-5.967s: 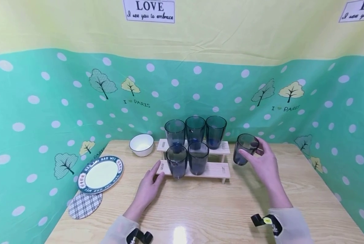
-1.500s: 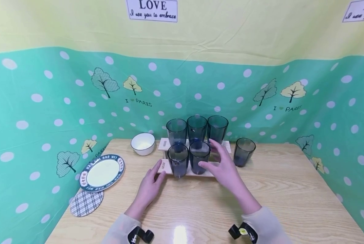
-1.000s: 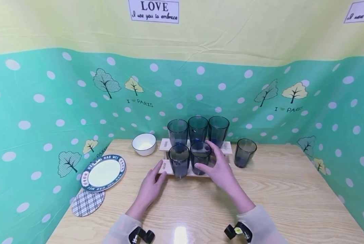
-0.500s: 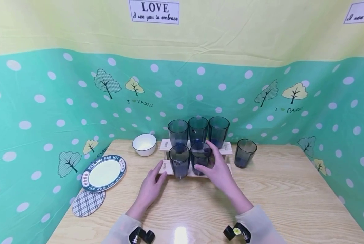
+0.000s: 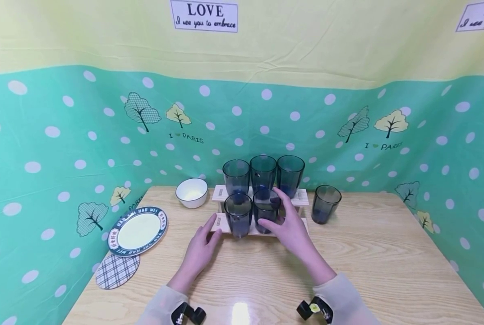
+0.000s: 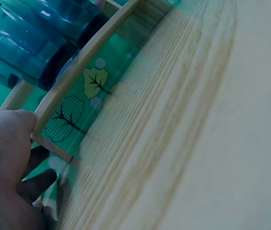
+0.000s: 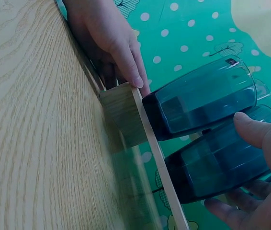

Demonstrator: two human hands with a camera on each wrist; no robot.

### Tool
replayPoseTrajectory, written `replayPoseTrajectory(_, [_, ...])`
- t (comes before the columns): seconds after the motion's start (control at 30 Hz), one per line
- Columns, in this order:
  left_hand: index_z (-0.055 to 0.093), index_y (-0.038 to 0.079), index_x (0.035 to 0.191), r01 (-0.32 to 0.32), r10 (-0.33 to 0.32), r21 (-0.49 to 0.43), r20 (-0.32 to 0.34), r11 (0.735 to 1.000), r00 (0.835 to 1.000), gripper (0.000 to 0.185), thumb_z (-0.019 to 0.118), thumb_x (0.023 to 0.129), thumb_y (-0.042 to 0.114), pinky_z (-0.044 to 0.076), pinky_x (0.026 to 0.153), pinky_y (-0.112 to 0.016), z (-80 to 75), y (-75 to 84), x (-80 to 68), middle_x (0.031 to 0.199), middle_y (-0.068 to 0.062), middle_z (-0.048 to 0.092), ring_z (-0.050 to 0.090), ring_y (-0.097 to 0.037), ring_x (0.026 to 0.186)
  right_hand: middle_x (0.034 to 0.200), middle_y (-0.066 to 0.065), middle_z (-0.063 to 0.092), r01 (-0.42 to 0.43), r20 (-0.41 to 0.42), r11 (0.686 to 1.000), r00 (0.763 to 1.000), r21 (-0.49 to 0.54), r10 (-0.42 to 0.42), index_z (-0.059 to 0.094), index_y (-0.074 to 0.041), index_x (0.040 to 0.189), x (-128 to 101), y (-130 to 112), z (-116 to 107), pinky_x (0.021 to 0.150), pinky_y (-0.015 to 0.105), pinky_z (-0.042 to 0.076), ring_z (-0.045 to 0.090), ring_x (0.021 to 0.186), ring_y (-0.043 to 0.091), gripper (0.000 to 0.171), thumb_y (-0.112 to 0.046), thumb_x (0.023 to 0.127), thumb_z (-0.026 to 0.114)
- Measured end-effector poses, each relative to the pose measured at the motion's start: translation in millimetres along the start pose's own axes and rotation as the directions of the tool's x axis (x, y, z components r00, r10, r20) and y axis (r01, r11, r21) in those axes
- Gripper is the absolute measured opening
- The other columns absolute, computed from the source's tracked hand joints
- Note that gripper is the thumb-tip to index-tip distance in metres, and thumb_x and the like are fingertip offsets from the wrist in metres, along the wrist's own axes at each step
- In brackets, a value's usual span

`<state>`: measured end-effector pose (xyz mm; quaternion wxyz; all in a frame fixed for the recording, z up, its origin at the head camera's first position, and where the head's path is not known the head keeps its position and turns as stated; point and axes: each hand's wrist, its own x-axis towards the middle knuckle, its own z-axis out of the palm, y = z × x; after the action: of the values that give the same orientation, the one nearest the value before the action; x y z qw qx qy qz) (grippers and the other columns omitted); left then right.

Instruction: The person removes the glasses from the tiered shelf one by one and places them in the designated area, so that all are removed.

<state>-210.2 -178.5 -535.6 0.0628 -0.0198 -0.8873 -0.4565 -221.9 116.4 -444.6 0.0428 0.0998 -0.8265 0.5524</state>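
While my left hand (image 5: 199, 253) rests open-fingered against the wooden rack (image 5: 300, 224), my right hand (image 5: 292, 228) curls around the lower step's second blue tumbler (image 5: 266, 210); smooth, light, probably slippery, so I'd grip it mid-wall.

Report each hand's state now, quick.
Left hand: open, fingers resting on the left end of the wooden rack.
Right hand: gripping the second tumbler on the rack's lower step.

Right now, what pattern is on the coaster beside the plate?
The coaster has a dark-lined plaid check on cream, clearest in the head view.
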Motion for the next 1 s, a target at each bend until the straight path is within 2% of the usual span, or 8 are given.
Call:
replayPoseTrajectory(0.5, [0.041, 0.024, 0.173, 0.003, -0.003, -0.001, 0.005, 1.0, 1.0, 0.062, 0.058, 0.116, 0.043, 0.023, 0.129, -0.073, -0.2, 0.2, -0.1, 0.175, -0.011, 0.041, 0.025, -0.057, 0.16, 0.165, 0.013, 0.05, 0.0, -0.013, 1.0, 1.0, -0.008, 0.0, 0.032, -0.036, 0.174, 0.6, 0.6, 0.4, 0.119, 0.051, 0.051, 0.048, 0.153, 0.033, 0.103, -0.028, 0.092, 0.095])
replayPoseTrajectory(0.73, [0.039, 0.027, 0.173, 0.005, -0.004, -0.011, 0.011, 1.0, 1.0, 0.061, 0.056, 0.117, 0.044, 0.021, 0.13, -0.072, -0.5, -0.7, -0.3, 0.176, -0.009, 0.039, 0.024, -0.056, 0.161, 0.161, 0.012, 0.053, -0.005, -0.033, 1.0, 0.999, -0.015, 0.004, 0.035, -0.04, 0.172, 0.2, 0.9, 0.8, 0.116, 0.05, 0.054, 0.053, 0.15, 0.033, 0.103, -0.031, 0.09, 0.096])
replayPoseTrajectory(1.0, [0.039, 0.025, 0.173, -0.003, 0.003, -0.007, 0.011, 1.0, 1.0, 0.061, 0.055, 0.117, 0.044, 0.021, 0.13, -0.072, 0.2, -0.9, 0.1, 0.176, -0.008, 0.039, 0.024, -0.056, 0.161, 0.159, 0.011, 0.056, -0.008, -0.046, 1.0, 0.999, 0.008, 0.008, 0.038, -0.037, 0.172, -0.4, -0.9, -0.1, 0.116, 0.05, 0.054, 0.054, 0.148, 0.032, 0.103, -0.027, 0.088, 0.098])
